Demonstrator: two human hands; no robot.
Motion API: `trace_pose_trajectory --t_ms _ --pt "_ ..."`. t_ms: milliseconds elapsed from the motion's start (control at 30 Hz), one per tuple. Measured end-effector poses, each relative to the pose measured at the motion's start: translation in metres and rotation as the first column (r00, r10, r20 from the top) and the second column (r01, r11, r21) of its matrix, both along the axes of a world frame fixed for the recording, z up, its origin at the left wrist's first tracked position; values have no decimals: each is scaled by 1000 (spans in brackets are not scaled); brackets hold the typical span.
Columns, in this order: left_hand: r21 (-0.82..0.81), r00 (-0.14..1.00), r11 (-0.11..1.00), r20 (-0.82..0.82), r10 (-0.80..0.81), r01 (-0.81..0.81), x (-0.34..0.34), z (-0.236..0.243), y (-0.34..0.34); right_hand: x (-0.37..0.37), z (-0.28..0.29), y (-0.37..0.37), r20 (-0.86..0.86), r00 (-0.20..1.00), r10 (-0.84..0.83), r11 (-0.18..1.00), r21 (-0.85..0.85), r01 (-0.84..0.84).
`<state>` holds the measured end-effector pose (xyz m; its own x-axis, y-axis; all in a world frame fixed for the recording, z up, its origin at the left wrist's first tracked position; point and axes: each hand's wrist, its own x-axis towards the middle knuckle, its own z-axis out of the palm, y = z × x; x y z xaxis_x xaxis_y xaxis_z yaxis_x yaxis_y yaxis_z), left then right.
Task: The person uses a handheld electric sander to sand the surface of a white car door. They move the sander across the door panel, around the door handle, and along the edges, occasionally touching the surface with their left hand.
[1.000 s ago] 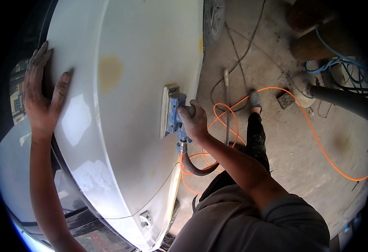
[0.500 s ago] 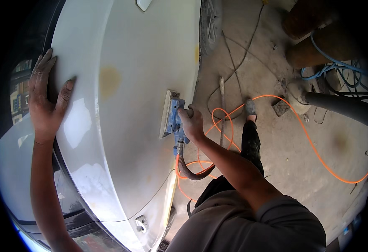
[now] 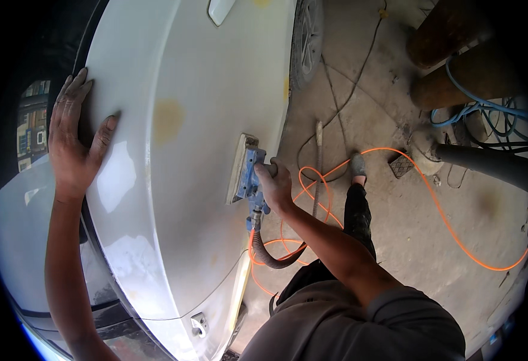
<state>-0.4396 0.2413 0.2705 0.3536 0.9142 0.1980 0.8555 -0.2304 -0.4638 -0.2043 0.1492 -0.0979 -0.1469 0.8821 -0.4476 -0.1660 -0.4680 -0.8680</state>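
My right hand (image 3: pixel 276 182) is wrapped round the grip of a blue air sander (image 3: pixel 253 171). Its long flat pad (image 3: pixel 239 169) lies against the side panel of a pale silver-white car (image 3: pixel 210 114). A ribbed grey hose (image 3: pixel 270 257) and an orange air line (image 3: pixel 252 246) run from the sander's rear end. Dusty, with fingers stretched out and thumb apart, my left hand (image 3: pixel 74 135) rests at the panel's upper edge beside the dark window. It holds nothing. A yellowish-brown patch (image 3: pixel 168 121) shows on the panel between my hands. The sander's grip is partly hidden by my fingers.
A car wheel (image 3: pixel 307 45) stands at the top, and a door handle (image 3: pixel 199 325) sits low on the body. Orange hose (image 3: pixel 450 231) loops over the concrete floor (image 3: pixel 396 210) around my foot. Brown cylinders (image 3: pixel 456 72), blue hose (image 3: pixel 472 108) and a dark pipe (image 3: pixel 487 163) lie at far right.
The view has shifted slightly, so the car appears a little lower and to the right. The sander stays pressed to the panel in my right hand; my left hand stays at the panel's edge.
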Motion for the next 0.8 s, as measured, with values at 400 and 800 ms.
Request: trace_pose_trajectory --t_ms 400,800 --pt "-11 1000 1000 19 20 -20 6 -2 1 -1 -18 -9 32 999 -31 999 -28 32" --pt "-14 999 1000 34 4 -3 5 -3 5 3 -20 65 -34 989 -146 985 92 148"
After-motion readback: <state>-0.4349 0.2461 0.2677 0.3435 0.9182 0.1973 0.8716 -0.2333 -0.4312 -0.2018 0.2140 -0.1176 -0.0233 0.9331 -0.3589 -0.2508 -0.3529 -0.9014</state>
